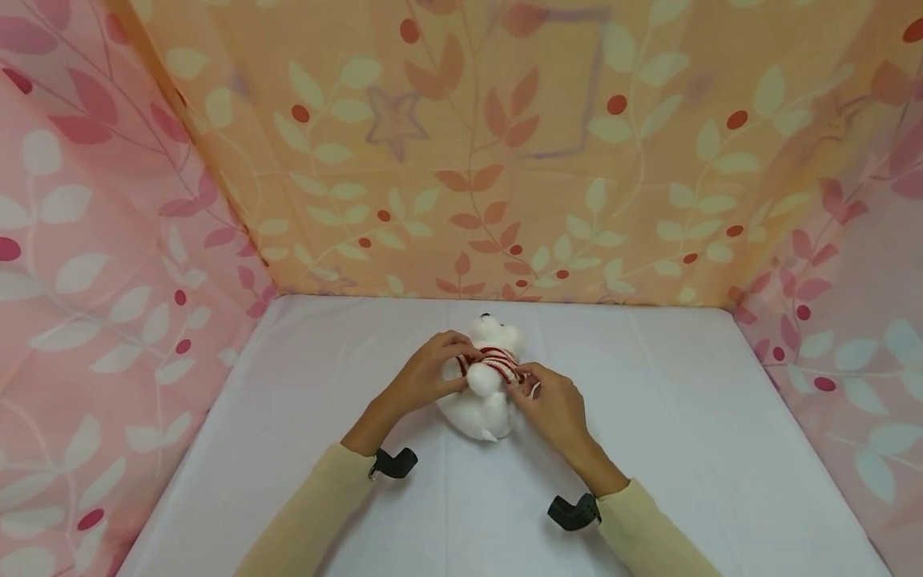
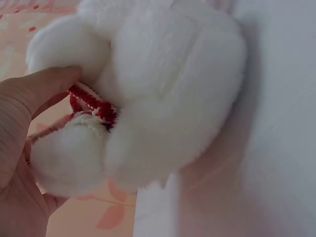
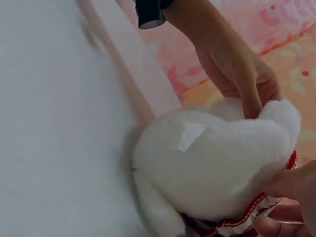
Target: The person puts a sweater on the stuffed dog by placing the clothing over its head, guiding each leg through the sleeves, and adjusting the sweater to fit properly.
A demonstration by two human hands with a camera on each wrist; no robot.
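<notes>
A white plush bear (image 1: 472, 413) sits on the white table, its dark nose toward the far wall. Around its upper body runs a red-and-white striped knit garment (image 1: 497, 362). My left hand (image 1: 425, 373) holds the bear at its left side as I see it, thumb and fingers about a limb beside a red strip of the knit. On the other side my right hand (image 1: 551, 405) pinches the garment's edge. The right wrist view shows the red and cream knit hem (image 3: 252, 215) at those fingers and a small white tag (image 3: 191, 136) on the fur.
The white-covered table (image 1: 671, 449) reaches back to an orange leaf-patterned curtain (image 1: 461, 184). Pink patterned curtains (image 1: 94, 304) stand at both sides. A black wrist device (image 1: 395, 462) sits on the left wrist, and a similar one (image 1: 574, 511) on the right.
</notes>
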